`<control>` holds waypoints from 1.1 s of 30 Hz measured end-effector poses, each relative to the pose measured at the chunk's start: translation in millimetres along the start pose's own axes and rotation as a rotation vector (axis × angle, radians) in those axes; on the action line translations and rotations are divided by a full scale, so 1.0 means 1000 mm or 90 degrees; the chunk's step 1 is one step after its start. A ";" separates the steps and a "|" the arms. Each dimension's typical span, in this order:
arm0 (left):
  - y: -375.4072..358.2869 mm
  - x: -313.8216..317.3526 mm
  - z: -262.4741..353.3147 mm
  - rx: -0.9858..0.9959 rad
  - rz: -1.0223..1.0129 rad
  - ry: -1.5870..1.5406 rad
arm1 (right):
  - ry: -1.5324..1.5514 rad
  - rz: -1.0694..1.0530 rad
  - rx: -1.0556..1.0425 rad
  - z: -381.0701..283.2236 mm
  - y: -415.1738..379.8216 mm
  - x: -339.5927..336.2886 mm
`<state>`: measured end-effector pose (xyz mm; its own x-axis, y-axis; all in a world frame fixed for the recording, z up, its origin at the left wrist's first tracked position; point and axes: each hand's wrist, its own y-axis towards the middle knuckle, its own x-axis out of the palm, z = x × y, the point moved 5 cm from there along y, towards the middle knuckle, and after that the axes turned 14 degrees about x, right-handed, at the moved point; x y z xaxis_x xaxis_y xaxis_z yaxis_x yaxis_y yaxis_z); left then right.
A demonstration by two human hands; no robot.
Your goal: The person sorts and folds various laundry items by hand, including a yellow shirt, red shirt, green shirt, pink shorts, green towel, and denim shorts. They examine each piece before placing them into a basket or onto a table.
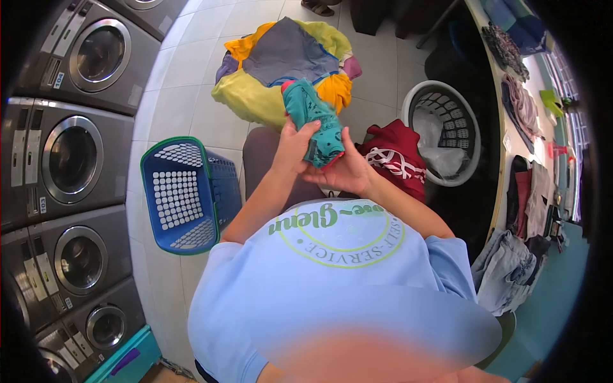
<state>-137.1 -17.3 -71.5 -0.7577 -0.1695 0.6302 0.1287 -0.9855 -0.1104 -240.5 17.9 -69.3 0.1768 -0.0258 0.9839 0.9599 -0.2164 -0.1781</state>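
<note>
Between my two hands is a small folded teal garment (314, 118) with a dark print and red edging. My left hand (295, 145) grips its left side, thumb pressed on top. My right hand (351, 167) cups its lower right side, with the fingers reaching under it and the thumb raised along its edge. Just beyond, a large bundle of clothes in a grey, yellow and orange cloth (290, 54) sits on the floor. Close to my right forearm lies a dark red garment (397, 153) with white strings.
A blue laundry basket (223, 185) with a green rim stands at left. Front-loading washing machines (73, 159) line the left wall. At right are a round white basket (410, 105) holding clear plastic and a long table (504, 182) with folded clothes (511, 271). A person's sandalled foot (317, 7) shows at the top.
</note>
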 end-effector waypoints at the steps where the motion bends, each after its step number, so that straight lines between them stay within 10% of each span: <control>1: -0.002 0.010 0.006 0.013 -0.005 0.007 | 0.048 0.105 -0.125 -0.008 -0.008 0.006; 12: 0.005 -0.065 -0.024 -0.027 -0.241 0.560 | -0.090 0.344 -0.431 -0.132 -0.129 0.042; 18: 0.009 -0.102 -0.011 0.006 -0.243 0.799 | -0.386 0.442 -0.759 -0.279 -0.283 0.182; 23: 0.021 -0.099 -0.029 -0.087 -0.238 0.813 | -0.479 0.387 -0.786 -0.517 -0.494 0.153; 28: 0.037 -0.065 -0.052 -0.109 -0.386 0.888 | 0.126 0.844 -0.805 -0.461 -0.519 0.067; 30: 0.053 -0.060 -0.065 -0.153 -0.458 0.874 | -0.061 1.009 -0.933 -0.443 -0.524 0.047; 33: 0.105 -0.045 -0.078 0.015 -0.436 0.986 | -0.080 0.707 -0.927 -0.422 -0.483 0.028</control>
<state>-139.0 -113.0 -171.3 -0.5416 0.4051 -0.7366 -0.4671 -0.8735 -0.1369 -791.2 -290.5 49.6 0.6026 -0.6819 0.4145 -0.5151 -0.7291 -0.4505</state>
